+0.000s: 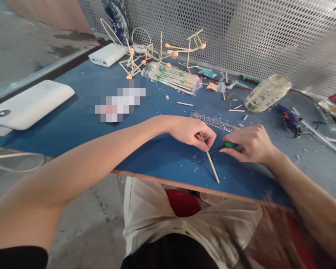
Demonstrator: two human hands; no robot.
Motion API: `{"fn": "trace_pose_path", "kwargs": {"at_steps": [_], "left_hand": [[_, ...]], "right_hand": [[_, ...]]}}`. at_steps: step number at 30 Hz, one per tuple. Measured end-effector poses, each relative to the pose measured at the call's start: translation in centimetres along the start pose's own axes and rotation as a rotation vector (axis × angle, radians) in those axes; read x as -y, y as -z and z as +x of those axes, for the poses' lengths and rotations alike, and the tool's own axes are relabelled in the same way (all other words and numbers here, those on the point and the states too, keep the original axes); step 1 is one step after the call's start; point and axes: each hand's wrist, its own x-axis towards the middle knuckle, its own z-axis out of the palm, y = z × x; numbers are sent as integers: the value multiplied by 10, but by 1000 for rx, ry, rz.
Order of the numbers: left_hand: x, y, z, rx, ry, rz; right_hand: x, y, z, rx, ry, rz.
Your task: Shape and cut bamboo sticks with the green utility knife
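A thin wooden stick (213, 168) is pinched in my left hand (192, 131), slanting down toward the table's front edge. My right hand (253, 144) is closed around a small green-handled knife (229, 144). The knife's dark front end points left at the stick, close beside my left fingertips; whether it touches the stick I cannot tell. Just behind both hands lies a clear ruler (212, 121), partly covered by them. Small shavings are scattered on the blue tabletop (162, 157) around the stick.
Stick models with orange joints (168, 54) stand at the back near a bag of sticks (172, 76). To the right are a lattice stick cylinder (267, 93) and a blue glue gun (288, 117). White power banks (33, 102) sit left. Perforated metal (240, 41) walls the back.
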Motion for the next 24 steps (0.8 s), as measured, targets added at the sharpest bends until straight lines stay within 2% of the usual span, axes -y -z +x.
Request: {"fn": "trace_pose_path", "kwargs": {"at_steps": [4,15,24], "left_hand": [[1,0,1,-2,-3,9],[4,-1,2,-4,-13,39],[4,-1,3,2,-13,29]], "right_hand": [[1,-2,2,-21,71,-61],[0,-1,1,28,98,-104],[0,1,1,18,97,-126]]}}
